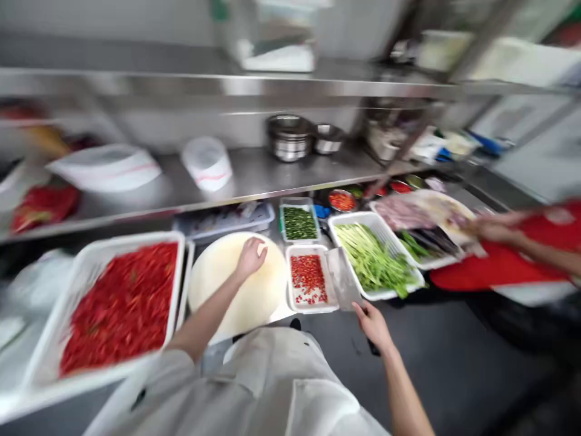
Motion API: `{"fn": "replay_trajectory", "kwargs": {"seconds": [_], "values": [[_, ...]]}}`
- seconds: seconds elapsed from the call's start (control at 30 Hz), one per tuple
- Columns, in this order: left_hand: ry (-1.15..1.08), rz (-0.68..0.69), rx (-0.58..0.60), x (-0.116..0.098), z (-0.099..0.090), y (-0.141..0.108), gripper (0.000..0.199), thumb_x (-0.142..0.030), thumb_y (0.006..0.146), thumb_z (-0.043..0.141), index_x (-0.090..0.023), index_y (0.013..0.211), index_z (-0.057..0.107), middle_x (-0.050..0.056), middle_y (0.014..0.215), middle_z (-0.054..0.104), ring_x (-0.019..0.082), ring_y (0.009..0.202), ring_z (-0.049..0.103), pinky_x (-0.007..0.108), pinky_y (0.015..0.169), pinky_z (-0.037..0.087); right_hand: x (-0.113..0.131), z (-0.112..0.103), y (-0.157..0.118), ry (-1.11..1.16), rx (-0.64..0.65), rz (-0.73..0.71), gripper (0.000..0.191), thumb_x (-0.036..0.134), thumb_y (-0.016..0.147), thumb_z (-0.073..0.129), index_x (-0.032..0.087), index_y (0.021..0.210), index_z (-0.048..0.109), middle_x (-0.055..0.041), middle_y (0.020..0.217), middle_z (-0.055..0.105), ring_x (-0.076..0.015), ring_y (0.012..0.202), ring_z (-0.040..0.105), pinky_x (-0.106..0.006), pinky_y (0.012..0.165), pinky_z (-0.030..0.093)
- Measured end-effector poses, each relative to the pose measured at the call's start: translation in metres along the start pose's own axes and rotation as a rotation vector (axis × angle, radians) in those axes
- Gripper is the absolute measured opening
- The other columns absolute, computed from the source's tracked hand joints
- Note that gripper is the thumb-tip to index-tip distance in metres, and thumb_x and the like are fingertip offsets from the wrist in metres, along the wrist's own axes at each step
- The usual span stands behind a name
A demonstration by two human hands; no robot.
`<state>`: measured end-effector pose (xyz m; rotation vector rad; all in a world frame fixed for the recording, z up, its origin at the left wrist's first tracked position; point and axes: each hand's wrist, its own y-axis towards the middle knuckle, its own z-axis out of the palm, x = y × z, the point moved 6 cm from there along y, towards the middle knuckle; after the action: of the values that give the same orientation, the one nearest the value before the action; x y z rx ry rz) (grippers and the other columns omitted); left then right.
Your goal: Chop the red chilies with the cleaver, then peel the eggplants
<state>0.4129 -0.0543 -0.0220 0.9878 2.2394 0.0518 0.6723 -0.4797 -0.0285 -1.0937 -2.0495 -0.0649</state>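
Observation:
My left hand (251, 258) is over the round cutting board (227, 284), with its fingers curled and the thumb near a fingertip; whether it pinches anything is too small to tell. My right hand (373, 327) grips a cleaver (344, 280) by its dark handle, the broad blade tilted between two trays. Just left of the blade is a white tray of chopped red chillies (308, 278), beside the board. On its right stands a white basket of cut green stalks (372, 257). Behind the chillies sits a small tray of chopped greens (299, 223).
A large white basket of red peppers (122, 303) stands at the left. Metal bowls (290, 136) sit on the shelf (254, 175) behind. At the right, a person in red (512, 254) reaches toward another board (447, 212), beside a basket with eggplants (433, 240).

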Motion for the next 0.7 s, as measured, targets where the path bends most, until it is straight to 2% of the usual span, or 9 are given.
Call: {"fn": "replay_trajectory", "kwargs": {"seconds": [0.1, 0.17, 0.23, 0.27, 0.37, 0.47, 0.53, 0.6, 0.7], "values": [[0.067, -0.202, -0.093, 0.084, -0.106, -0.031, 0.029, -0.038, 0.098, 0.061, -0.019, 0.118, 0.071, 0.016, 0.130, 0.070, 0.035, 0.135, 0.059, 0.056, 0.126, 0.044, 0.057, 0.063, 0.006, 0.008, 0.210, -0.138, 0.052, 0.075, 0.101, 0.039, 0.032, 0.075, 0.050, -0.0050, 0.064, 0.063, -0.0301, 0.061, 0.066, -0.041, 0.061, 0.056], [0.156, -0.367, -0.141, 0.147, -0.171, -0.069, 0.036, -0.041, 0.100, 0.059, -0.015, 0.122, 0.071, 0.019, 0.134, 0.067, 0.037, 0.139, 0.055, 0.058, 0.128, 0.040, 0.099, 0.107, 0.009, -0.063, 0.291, -0.215, 0.048, 0.068, 0.106, 0.035, 0.031, 0.078, 0.050, -0.0057, 0.067, 0.065, -0.0298, 0.066, 0.069, -0.040, 0.067, 0.058], [0.291, -0.605, -0.207, 0.203, -0.222, -0.120, 0.045, -0.045, 0.102, 0.057, -0.011, 0.129, 0.069, 0.023, 0.140, 0.064, 0.039, 0.143, 0.051, 0.062, 0.128, 0.037, 0.138, 0.151, 0.011, -0.164, 0.345, -0.282, 0.044, 0.061, 0.108, 0.034, 0.029, 0.087, 0.056, -0.0081, 0.077, 0.072, -0.0305, 0.077, 0.074, -0.039, 0.074, 0.059], [0.350, -0.728, -0.220, 0.224, -0.239, -0.147, 0.052, -0.049, 0.102, 0.058, -0.009, 0.134, 0.067, 0.025, 0.144, 0.062, 0.042, 0.145, 0.049, 0.066, 0.127, 0.035, 0.155, 0.172, 0.011, -0.221, 0.373, -0.316, 0.041, 0.057, 0.109, 0.035, 0.028, 0.093, 0.059, -0.0098, 0.085, 0.076, -0.0308, 0.084, 0.076, -0.038, 0.077, 0.059], [0.431, -0.940, -0.139, 0.257, -0.258, -0.210, 0.073, -0.064, 0.099, 0.061, -0.008, 0.148, 0.061, 0.028, 0.159, 0.053, 0.048, 0.154, 0.041, 0.074, 0.128, 0.028, 0.190, 0.220, 0.010, -0.424, 0.454, -0.375, 0.032, 0.041, 0.111, 0.039, 0.023, 0.119, 0.064, -0.0151, 0.111, 0.081, -0.0310, 0.105, 0.077, -0.035, 0.088, 0.056], [0.440, -0.921, 0.045, 0.253, -0.248, -0.234, 0.088, -0.073, 0.099, 0.059, -0.013, 0.162, 0.051, 0.026, 0.172, 0.042, 0.050, 0.160, 0.034, 0.075, 0.129, 0.026, 0.203, 0.246, 0.008, -0.623, 0.493, -0.346, 0.037, 0.031, 0.113, 0.038, 0.017, 0.141, 0.059, -0.0193, 0.119, 0.080, -0.0310, 0.110, 0.077, -0.034, 0.089, 0.052], [0.446, -0.917, 0.167, 0.244, -0.242, -0.234, 0.090, -0.074, 0.099, 0.058, -0.017, 0.168, 0.046, 0.026, 0.175, 0.037, 0.050, 0.162, 0.034, 0.071, 0.128, 0.031, 0.207, 0.254, 0.008, -0.688, 0.507, -0.338, 0.041, 0.032, 0.115, 0.037, 0.016, 0.148, 0.055, -0.0195, 0.117, 0.080, -0.0304, 0.110, 0.078, -0.033, 0.088, 0.051], [0.460, -0.931, 0.258, 0.237, -0.242, -0.226, 0.086, -0.071, 0.098, 0.060, -0.019, 0.166, 0.050, 0.026, 0.172, 0.041, 0.051, 0.160, 0.037, 0.068, 0.126, 0.036, 0.209, 0.259, 0.012, -0.709, 0.516, -0.344, 0.042, 0.033, 0.116, 0.036, 0.016, 0.150, 0.055, -0.0190, 0.116, 0.080, -0.0298, 0.110, 0.078, -0.032, 0.088, 0.050], [0.451, -0.839, 0.248, 0.238, -0.250, -0.193, 0.077, -0.064, 0.098, 0.063, -0.018, 0.159, 0.058, 0.023, 0.165, 0.051, 0.048, 0.156, 0.044, 0.062, 0.128, 0.039, 0.211, 0.264, 0.020, -0.701, 0.502, -0.350, 0.043, 0.032, 0.116, 0.035, 0.015, 0.150, 0.055, -0.0196, 0.115, 0.080, -0.0296, 0.111, 0.077, -0.032, 0.088, 0.050]]}}
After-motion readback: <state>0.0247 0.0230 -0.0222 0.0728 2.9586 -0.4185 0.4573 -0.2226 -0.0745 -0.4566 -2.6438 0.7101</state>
